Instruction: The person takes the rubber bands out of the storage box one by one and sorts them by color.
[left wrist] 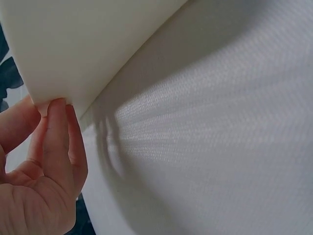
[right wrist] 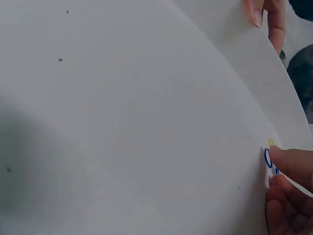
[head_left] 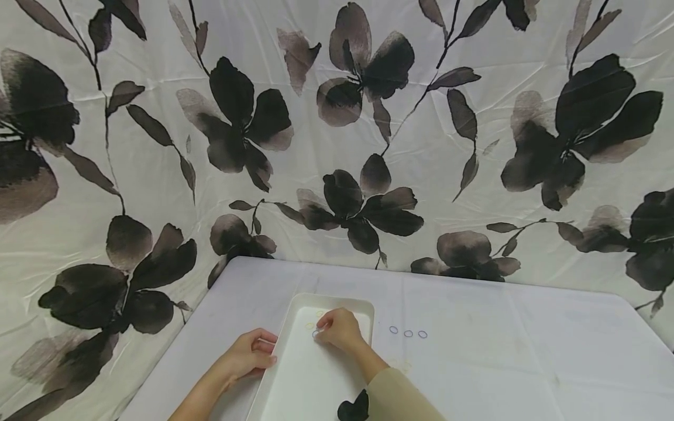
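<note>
A white rectangular tray (head_left: 295,386) lies on the table. My left hand (head_left: 247,355) grips its left rim, with thumb and fingertips pinching the edge in the left wrist view. Over the tray's far part, my right hand (head_left: 341,330) has thumb and fingers pinched together at a small blue ring (right wrist: 277,171), partly hidden by the fingertips. Another blue ring (right wrist: 268,158) stands right beside the thumb tip. Close by are thin yellow rings (head_left: 309,325) inside the tray.
Right of the tray, three blue rings (head_left: 408,334) lie in a row on the white-covered table (head_left: 500,356). Nearer, faint yellow rings (head_left: 404,366) lie beside the right forearm. A floral curtain (head_left: 358,146) rises behind the table. Something black (head_left: 354,407) shows by the right sleeve.
</note>
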The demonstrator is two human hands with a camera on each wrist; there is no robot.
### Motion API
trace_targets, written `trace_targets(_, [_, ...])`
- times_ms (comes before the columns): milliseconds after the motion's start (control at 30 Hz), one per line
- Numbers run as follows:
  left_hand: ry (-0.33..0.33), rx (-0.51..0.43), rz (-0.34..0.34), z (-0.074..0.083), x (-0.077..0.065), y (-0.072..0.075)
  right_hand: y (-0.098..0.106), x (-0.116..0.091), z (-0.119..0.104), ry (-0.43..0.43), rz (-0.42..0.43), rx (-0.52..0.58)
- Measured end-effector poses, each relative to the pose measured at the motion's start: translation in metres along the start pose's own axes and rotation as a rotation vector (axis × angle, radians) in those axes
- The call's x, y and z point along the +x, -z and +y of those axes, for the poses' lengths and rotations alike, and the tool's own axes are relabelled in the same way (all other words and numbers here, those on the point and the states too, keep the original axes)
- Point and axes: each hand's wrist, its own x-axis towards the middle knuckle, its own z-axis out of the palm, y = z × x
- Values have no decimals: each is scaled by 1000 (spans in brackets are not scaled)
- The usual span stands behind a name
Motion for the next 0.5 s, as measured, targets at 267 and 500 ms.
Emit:
trace_targets(267, [-4,-16,-11,-3,2,0,-7,-3,-8,-51,42,-140])
trace_targets(500, [-4,-17,-5,-4,2,1,-6,-5,-12,-67,38,-138])
